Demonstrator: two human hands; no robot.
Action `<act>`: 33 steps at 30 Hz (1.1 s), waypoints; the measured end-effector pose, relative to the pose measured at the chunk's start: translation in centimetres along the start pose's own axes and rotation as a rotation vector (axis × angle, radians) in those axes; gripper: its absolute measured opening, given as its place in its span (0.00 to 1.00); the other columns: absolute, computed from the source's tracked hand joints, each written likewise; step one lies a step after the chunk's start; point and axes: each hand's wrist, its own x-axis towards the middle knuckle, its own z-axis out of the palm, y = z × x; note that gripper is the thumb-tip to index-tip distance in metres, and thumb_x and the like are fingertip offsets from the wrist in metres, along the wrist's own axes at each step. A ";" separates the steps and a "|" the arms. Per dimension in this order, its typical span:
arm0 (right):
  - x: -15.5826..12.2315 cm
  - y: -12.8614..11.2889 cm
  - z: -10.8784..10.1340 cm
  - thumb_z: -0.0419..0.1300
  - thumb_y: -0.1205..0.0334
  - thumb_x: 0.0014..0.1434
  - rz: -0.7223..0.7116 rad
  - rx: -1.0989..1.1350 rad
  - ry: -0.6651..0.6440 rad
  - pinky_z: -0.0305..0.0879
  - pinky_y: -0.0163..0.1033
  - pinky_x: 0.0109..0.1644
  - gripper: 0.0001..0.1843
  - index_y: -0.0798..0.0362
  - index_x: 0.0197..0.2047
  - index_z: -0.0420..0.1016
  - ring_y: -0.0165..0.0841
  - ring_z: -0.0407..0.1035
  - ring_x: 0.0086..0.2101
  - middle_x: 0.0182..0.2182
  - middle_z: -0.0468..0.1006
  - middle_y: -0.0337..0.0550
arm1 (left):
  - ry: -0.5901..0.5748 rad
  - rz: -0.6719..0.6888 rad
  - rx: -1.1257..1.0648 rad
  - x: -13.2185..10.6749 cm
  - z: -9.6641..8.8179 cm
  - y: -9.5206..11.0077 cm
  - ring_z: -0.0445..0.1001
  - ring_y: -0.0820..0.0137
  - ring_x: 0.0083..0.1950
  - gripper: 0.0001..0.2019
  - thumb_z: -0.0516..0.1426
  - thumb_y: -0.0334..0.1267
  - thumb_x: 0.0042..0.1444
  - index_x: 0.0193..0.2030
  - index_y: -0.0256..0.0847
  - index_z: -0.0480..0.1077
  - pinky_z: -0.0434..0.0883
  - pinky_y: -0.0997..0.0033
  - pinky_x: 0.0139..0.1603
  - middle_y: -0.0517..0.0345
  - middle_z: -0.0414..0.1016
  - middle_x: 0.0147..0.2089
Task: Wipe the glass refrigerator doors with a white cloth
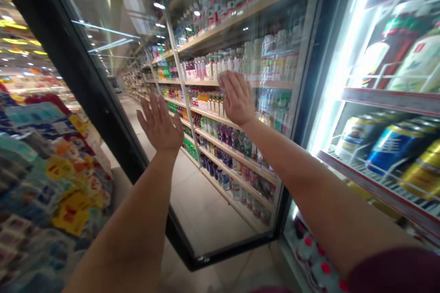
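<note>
The lower shelf (378, 188) carries cans (393, 146) (blue, gold and white at the front); the upper shelf (392, 100) bears bottles (417, 62), somewhat blurred.

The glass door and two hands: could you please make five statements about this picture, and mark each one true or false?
1. The glass door stands open. True.
2. The left hand grips a can. False: its fingers are extended and it holds no can.
3. A blue can stands on a fridge shelf. True.
4. The door frame is white. False: it is black.
5. The right hand appears nearer to that shelf than the left hand. True.
</note>
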 end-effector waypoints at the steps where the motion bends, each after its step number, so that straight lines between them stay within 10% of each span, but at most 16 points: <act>1: -0.2 0.1 -0.1 0.45 0.66 0.68 -0.114 0.004 -0.054 0.46 0.56 0.77 0.31 0.52 0.73 0.60 0.42 0.51 0.72 0.71 0.62 0.46 | 0.005 0.004 0.001 0.0 -0.1 0.1 0.35 0.55 0.80 0.34 0.46 0.48 0.72 0.76 0.25 0.52 0.34 0.45 0.79 0.39 0.45 0.78; 6: -0.8 0.2 -0.6 0.47 0.64 0.71 -0.574 -0.014 -0.288 0.48 0.51 0.77 0.29 0.43 0.73 0.60 0.37 0.52 0.71 0.71 0.62 0.36 | 0.062 0.044 -0.014 0.1 -0.2 0.2 0.39 0.53 0.80 0.33 0.47 0.47 0.71 0.76 0.26 0.53 0.38 0.44 0.78 0.38 0.48 0.78; 12: -0.4 -0.6 -0.2 0.45 0.66 0.69 0.000 -0.131 -0.048 0.46 0.52 0.77 0.30 0.52 0.72 0.63 0.41 0.52 0.72 0.71 0.62 0.45 | 0.072 0.015 -0.072 0.1 0.1 -0.1 0.39 0.53 0.80 0.34 0.49 0.49 0.69 0.77 0.35 0.52 0.37 0.43 0.78 0.44 0.47 0.78; 18: -0.9 -0.5 -0.3 0.47 0.64 0.71 -0.418 -0.057 -0.226 0.47 0.50 0.77 0.29 0.43 0.73 0.62 0.37 0.53 0.71 0.70 0.63 0.37 | 0.080 0.067 -0.007 0.5 0.5 -0.6 0.38 0.52 0.80 0.34 0.47 0.47 0.70 0.77 0.29 0.50 0.37 0.43 0.78 0.39 0.46 0.78; 25: -1.0 -0.8 0.5 0.47 0.68 0.69 -0.137 -0.016 -0.120 0.49 0.54 0.75 0.30 0.48 0.72 0.64 0.42 0.56 0.70 0.69 0.65 0.44 | -0.055 0.105 -0.073 -3.5 0.3 -2.2 0.38 0.52 0.79 0.34 0.47 0.48 0.70 0.77 0.31 0.52 0.44 0.41 0.78 0.37 0.48 0.77; 33: -1.3 -0.5 0.4 0.51 0.66 0.69 -0.378 0.047 -0.194 0.53 0.53 0.74 0.29 0.45 0.71 0.66 0.40 0.58 0.69 0.67 0.69 0.42 | -0.045 0.057 -0.046 -9.2 1.4 -4.2 0.46 0.48 0.77 0.32 0.51 0.47 0.70 0.78 0.45 0.52 0.46 0.33 0.75 0.41 0.60 0.73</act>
